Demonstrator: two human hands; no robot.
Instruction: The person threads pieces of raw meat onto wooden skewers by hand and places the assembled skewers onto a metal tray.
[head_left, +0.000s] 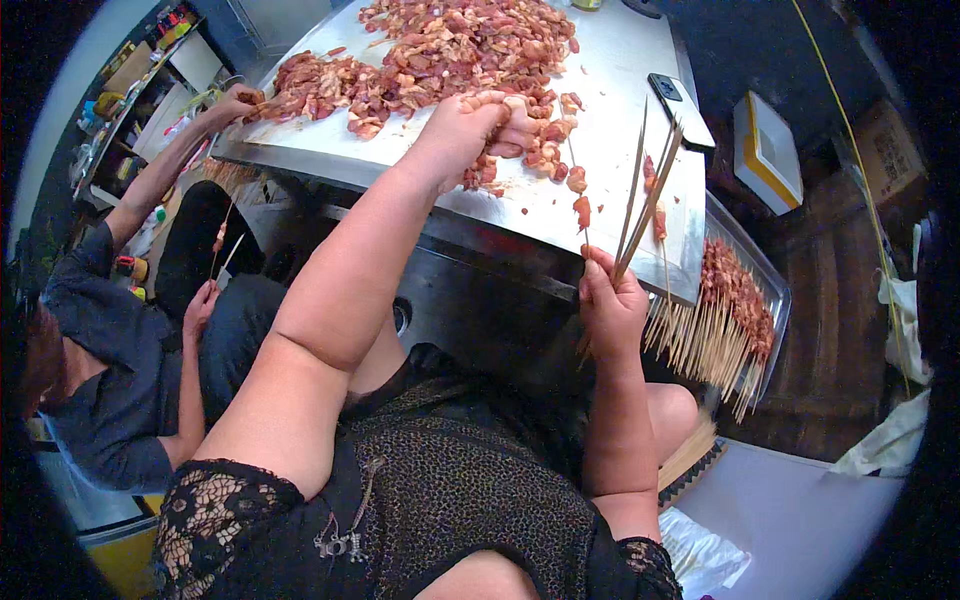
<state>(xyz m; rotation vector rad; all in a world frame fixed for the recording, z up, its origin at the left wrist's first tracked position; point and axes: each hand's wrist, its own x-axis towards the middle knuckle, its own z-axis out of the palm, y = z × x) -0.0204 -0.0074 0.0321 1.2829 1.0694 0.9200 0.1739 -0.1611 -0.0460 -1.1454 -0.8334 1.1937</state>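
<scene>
My right hand (613, 300) grips a thin skewer threaded with a few meat pieces (582, 212), along with several bare wooden skewers (637, 217) that point up and away. Over the near edge of a heap of raw cut meat (457, 60), my left hand (484, 131) has its fingers curled. Whether a piece sits inside those fingers is hidden. Small meat pieces (551, 139) lie just right of my left hand. Beyond the bare skewers, another skewer with meat (660, 223) rests at the corner of the pale metal-edged table (525, 236).
Right of the table, a metal tray (780, 315) holds many meat skewers (739, 300). A phone (681, 112) lies by the table's right edge. A foam box (765, 150) stands beyond. At left, a co-worker's hand (238, 103) reaches the meat; the other hand (201, 304) holds skewers.
</scene>
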